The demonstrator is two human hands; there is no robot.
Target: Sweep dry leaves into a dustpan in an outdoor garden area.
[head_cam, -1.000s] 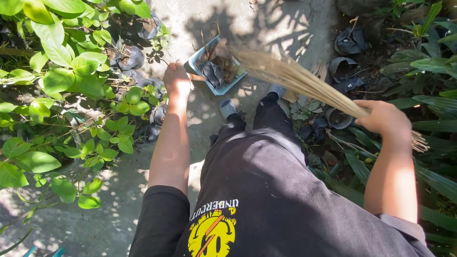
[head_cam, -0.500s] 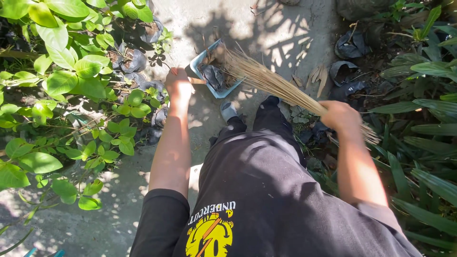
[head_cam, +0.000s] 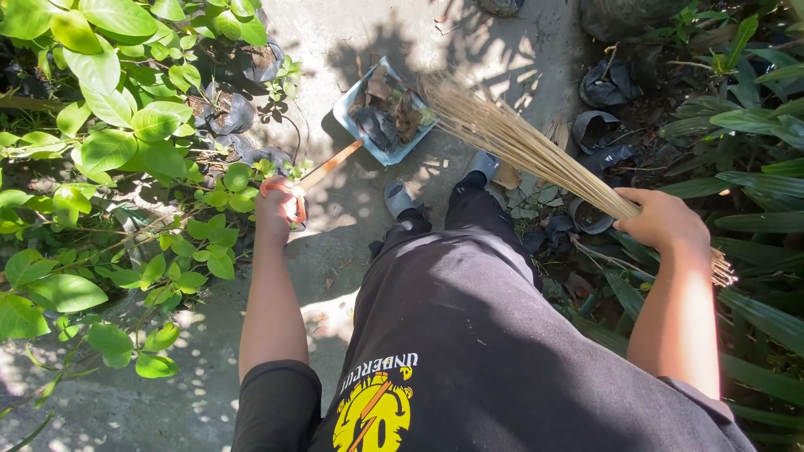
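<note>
Head view: at frame centre-left the left hand (head_cam: 279,206) is closed round the orange-ended wooden handle of a pale blue rectangular dustpan (head_cam: 378,117) heaped with dry brown leaves at upper centre, while the right hand (head_cam: 662,219) clasps a splayed bundle of thin straw-coloured broom sticks (head_cam: 511,138) touching the dustpan's rim.

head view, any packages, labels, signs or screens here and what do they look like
No packages, signs or screens.
Shirt print: bottom centre on the person's black shirt, a round yellow emblem with red strokes under an arc of pale lettering.
Black plastic nursery bags: upper right beside the path, crumpled and unlabelled.
</note>
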